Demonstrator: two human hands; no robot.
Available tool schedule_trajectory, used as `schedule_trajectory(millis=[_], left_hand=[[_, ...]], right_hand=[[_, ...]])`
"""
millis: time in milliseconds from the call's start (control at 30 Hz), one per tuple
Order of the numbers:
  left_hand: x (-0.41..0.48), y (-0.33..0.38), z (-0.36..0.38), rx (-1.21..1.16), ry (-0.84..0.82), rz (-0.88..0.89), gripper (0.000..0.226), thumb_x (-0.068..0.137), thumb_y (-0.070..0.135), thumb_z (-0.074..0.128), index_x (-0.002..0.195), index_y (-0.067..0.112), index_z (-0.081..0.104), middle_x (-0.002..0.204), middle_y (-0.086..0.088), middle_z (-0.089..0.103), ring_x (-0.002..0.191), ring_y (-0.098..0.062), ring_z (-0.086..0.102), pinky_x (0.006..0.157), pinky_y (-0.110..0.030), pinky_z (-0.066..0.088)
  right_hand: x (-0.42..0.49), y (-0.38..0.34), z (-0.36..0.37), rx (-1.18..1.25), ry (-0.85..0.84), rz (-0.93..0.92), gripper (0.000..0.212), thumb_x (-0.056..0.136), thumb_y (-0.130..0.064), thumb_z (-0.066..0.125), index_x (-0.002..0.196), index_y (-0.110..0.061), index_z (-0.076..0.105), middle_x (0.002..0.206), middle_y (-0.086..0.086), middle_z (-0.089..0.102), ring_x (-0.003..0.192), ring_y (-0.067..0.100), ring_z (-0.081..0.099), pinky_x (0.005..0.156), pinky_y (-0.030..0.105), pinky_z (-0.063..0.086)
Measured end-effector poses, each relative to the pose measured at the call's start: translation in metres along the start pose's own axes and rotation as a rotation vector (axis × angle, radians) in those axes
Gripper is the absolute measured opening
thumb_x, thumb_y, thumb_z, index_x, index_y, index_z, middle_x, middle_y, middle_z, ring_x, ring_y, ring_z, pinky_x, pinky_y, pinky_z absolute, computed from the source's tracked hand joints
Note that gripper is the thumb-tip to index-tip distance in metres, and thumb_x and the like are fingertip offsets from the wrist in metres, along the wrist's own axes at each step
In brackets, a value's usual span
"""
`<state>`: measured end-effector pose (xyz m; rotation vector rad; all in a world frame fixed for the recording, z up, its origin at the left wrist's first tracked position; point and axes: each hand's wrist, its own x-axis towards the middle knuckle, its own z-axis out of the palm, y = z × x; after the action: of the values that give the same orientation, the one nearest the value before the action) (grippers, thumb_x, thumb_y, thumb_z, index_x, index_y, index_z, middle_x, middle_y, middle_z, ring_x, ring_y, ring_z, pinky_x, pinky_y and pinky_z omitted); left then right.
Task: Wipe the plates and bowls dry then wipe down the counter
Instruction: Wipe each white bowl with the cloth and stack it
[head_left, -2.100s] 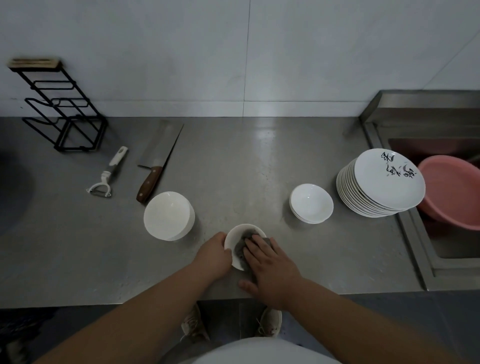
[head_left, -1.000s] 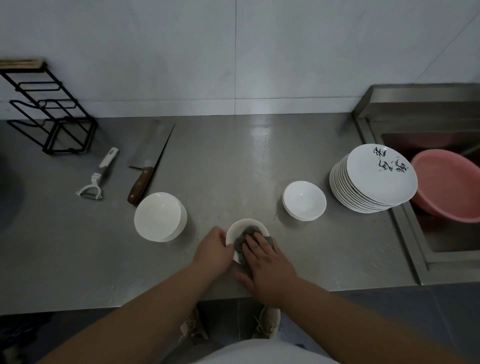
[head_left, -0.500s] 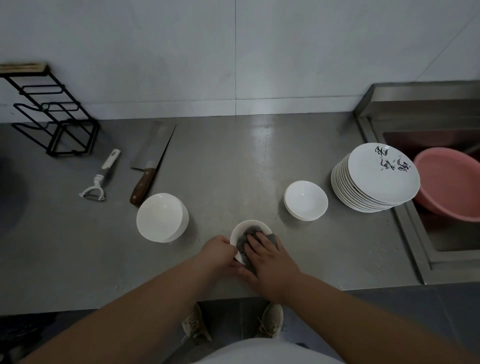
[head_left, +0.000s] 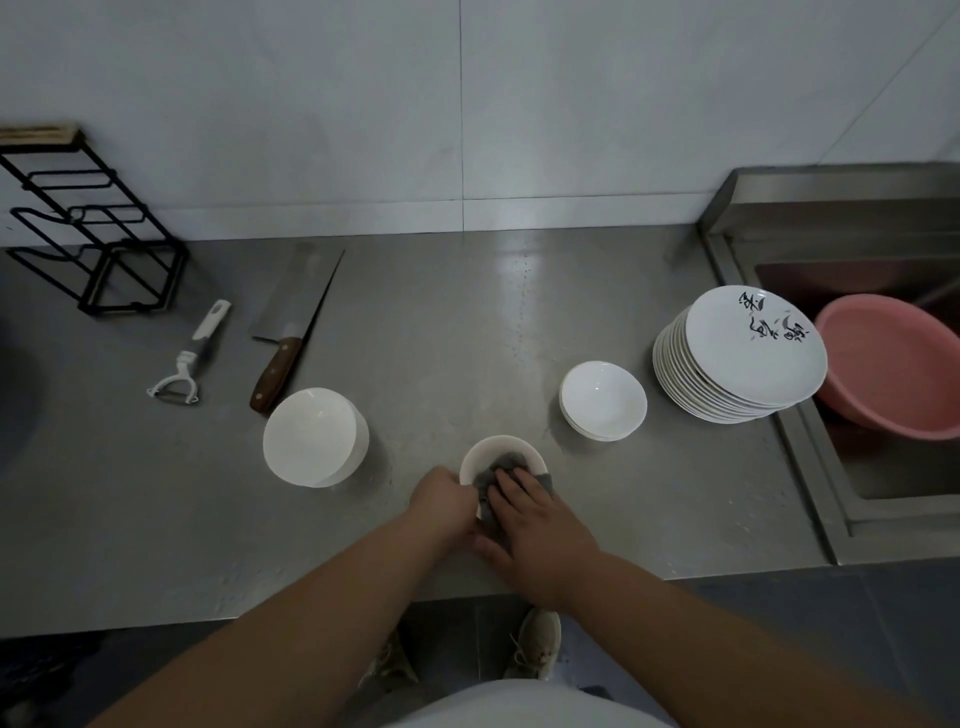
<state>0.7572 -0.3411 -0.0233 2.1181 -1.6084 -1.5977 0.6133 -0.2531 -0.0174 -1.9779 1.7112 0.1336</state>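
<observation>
The only writing is on the top plate (head_left: 748, 364) of the stack of plates (head_left: 675, 371), which sits at 3 o'clock on the counter (head_left: 457, 332). Black brush marks (head_left: 771, 325) run across the plate's far half, toward 1 o'clock. They look like painted characters, but they are too small and blurry to read. No other words or numbers can be read.

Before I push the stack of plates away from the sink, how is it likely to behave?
The stack of plates is probably heavy, since many plates are piled. Its upper plates seem shifted toward the pink basin, so a push may make them slide. The glossy surface suggests slippery, fragile ceramic.
</observation>
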Motion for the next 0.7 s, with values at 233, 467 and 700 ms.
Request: schedule_trajectory(millis=[233, 467, 700], left_hand=[[0.013, 0.025, -0.025, 0.294, 0.076, 0.252, 0.006, 0.092, 0.018, 0.061, 0.093, 0.019, 0.067, 0.098, 0.0, 0.067, 0.094, -0.023, 0.062, 0.076, -0.027, 0.041], [-0.008, 0.019, -0.011, 0.004, 0.118, 0.078, 0.006, 0.09, 0.013, 0.059, 0.089, 0.016, 0.063, 0.085, -0.004, 0.067, 0.081, -0.026, 0.065, 0.073, -0.036, 0.057], [-0.027, 0.018, -0.027, -0.01, 0.113, 0.14, 0.011, 0.094, 0.015, 0.065, 0.094, 0.019, 0.055, 0.092, -0.004, 0.064, 0.082, -0.021, 0.065, 0.065, -0.036, 0.063]], right_hand=[[-0.002, 0.003, -0.004, 0.011, 0.046, -0.052, 0.106, 0.088, -0.08, -0.007, 0.161, -0.014, 0.034, 0.171, 0.007, 0.024, 0.16, 0.026, 0.011, 0.13, 0.046, 0.004], [-0.007, -0.004, -0.004, 0.39, 0.146, 0.115, 0.067, 0.097, -0.071, 0.03, 0.137, -0.026, 0.06, 0.136, -0.003, 0.061, 0.125, 0.014, 0.052, 0.113, 0.035, 0.04], [-0.006, -0.013, -0.04, 0.599, 0.257, 0.262, 0.037, 0.102, -0.05, 0.055, 0.078, -0.025, 0.066, 0.072, -0.006, 0.064, 0.07, 0.008, 0.06, 0.065, 0.022, 0.042]])
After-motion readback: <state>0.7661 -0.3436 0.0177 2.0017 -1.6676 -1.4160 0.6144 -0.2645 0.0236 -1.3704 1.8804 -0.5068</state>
